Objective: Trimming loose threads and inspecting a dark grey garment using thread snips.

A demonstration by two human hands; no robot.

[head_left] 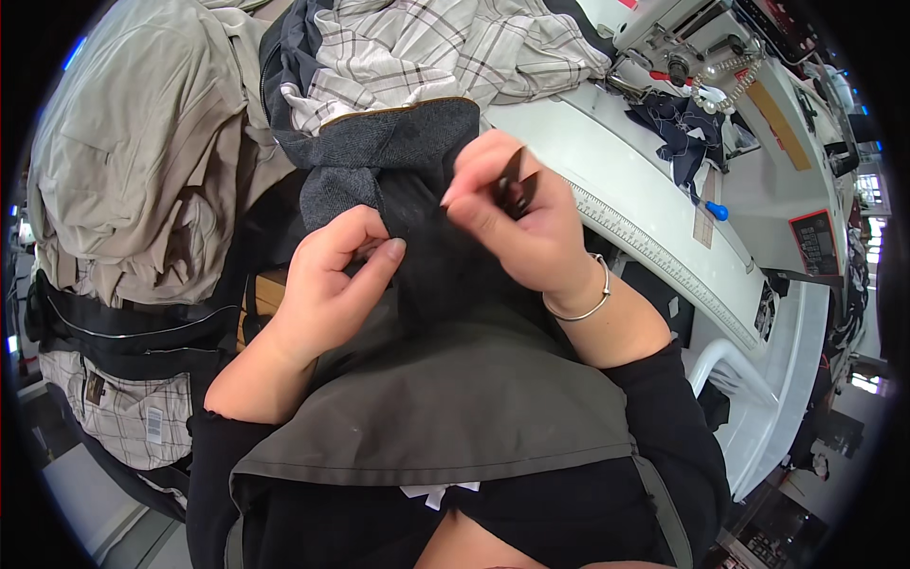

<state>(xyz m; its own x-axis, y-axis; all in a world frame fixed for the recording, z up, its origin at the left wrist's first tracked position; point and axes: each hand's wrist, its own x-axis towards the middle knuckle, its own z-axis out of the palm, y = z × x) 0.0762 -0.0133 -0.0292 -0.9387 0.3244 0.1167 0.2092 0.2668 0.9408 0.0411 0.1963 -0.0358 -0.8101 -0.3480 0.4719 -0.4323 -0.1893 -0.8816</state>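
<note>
Before me lies a dark grey herringbone garment point(419, 135) with a plaid lining point(426, 50), its lower part hanging over my lap. My left hand point(334, 284) has its fingertips pinched together at the edge of the dark cloth; whatever lies between them is too small to tell. My right hand point(526, 220) is raised to the right of it, curled around small dark thread snips point(517, 185) whose blades point up out of the palm. Its thumb and forefinger meet at the tips. A metal bangle point(604, 284) circles the right wrist.
A sewing machine point(668, 35) stands at the upper right on a white table point(640, 163) with a ruler scale point(640, 245) along its edge. Navy cloth scraps point(675, 128) and a blue-handled tool point(716, 210) lie there. Beige garments point(142, 142) are piled at left.
</note>
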